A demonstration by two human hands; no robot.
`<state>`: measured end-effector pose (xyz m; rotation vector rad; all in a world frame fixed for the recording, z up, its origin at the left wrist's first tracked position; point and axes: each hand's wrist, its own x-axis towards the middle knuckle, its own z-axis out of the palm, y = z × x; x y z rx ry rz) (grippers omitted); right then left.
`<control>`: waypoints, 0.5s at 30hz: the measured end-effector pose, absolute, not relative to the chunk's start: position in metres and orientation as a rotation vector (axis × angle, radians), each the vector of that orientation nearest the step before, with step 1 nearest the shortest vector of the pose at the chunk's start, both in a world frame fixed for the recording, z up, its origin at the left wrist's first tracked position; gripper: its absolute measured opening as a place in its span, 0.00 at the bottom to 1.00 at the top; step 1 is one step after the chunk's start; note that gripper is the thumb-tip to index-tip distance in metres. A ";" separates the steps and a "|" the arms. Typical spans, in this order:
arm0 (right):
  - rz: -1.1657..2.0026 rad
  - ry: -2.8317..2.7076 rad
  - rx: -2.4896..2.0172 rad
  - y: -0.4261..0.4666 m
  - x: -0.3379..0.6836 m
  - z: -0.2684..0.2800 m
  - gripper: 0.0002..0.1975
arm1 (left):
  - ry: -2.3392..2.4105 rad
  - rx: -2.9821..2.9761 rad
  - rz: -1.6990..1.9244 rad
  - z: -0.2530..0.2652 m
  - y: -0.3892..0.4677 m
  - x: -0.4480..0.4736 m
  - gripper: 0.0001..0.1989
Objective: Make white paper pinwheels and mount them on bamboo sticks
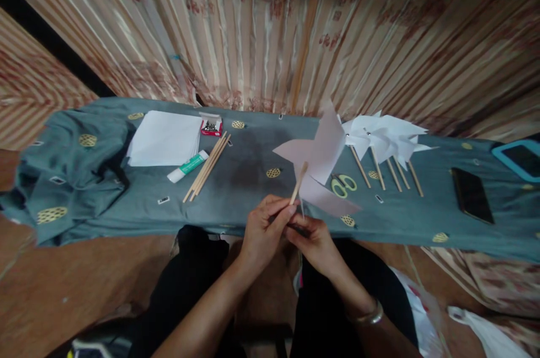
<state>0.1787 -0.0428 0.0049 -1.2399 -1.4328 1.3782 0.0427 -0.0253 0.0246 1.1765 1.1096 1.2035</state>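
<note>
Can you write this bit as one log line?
left hand: pinching stick; right hand: close by, grip unclear; paper pinwheel: at stick's tip; scissors: on cloth; other pinwheels: on cloth

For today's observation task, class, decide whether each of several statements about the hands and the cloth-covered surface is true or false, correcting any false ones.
1. The left hand has a thin, pale wooden stick in its grip, with a white paper pinwheel at the far end. True.
2. A shiny silver bracelet circles the left wrist. False: the right.
3. The small red cardboard box is shut. False: it is open.
4. The flat, black, rectangular device lies right of the scissors with pale-green looped handles. True.
</note>
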 end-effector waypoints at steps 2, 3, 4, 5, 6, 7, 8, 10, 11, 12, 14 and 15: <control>1.380 -1.428 -1.227 -0.042 0.176 0.003 0.08 | 1.121 1.203 1.216 0.026 -0.025 0.040 0.08; 1.376 -1.431 -1.221 -0.041 0.174 0.002 0.08 | 1.128 1.215 1.222 0.026 -0.024 0.039 0.08; 1.376 -1.439 -1.217 -0.039 0.173 0.001 0.07 | 1.136 1.224 1.230 0.027 -0.023 0.038 0.08; 1.379 -1.445 -1.215 -0.038 0.172 0.000 0.07 | 1.144 1.231 1.239 0.026 -0.022 0.036 0.08; 1.381 -1.450 -1.215 -0.037 0.171 -0.001 0.07 | 1.149 1.235 1.246 0.026 -0.021 0.035 0.08; 1.380 -1.454 -1.217 -0.036 0.169 -0.002 0.06 | 1.152 1.236 1.253 0.025 -0.021 0.034 0.07; 1.373 -1.456 -1.222 -0.035 0.168 -0.003 0.06 | 1.154 1.235 1.260 0.025 -0.020 0.033 0.07; 1.351 -1.464 -1.235 -0.034 0.166 -0.005 0.06 | 1.154 1.230 1.263 0.024 -0.020 0.032 0.07; 1.341 -1.468 -1.242 -0.034 0.165 -0.006 0.06 | 1.155 1.227 1.263 0.024 -0.020 0.031 0.07; 1.337 -1.472 -1.244 -0.034 0.164 -0.006 0.06 | 1.158 1.224 1.262 0.024 -0.020 0.031 0.07; 1.339 -1.474 -1.240 -0.035 0.163 -0.006 0.07 | 1.164 1.219 1.263 0.024 -0.020 0.029 0.07; 1.339 -1.473 -1.236 -0.035 0.162 -0.006 0.07 | 1.166 1.218 1.263 0.024 -0.020 0.029 0.07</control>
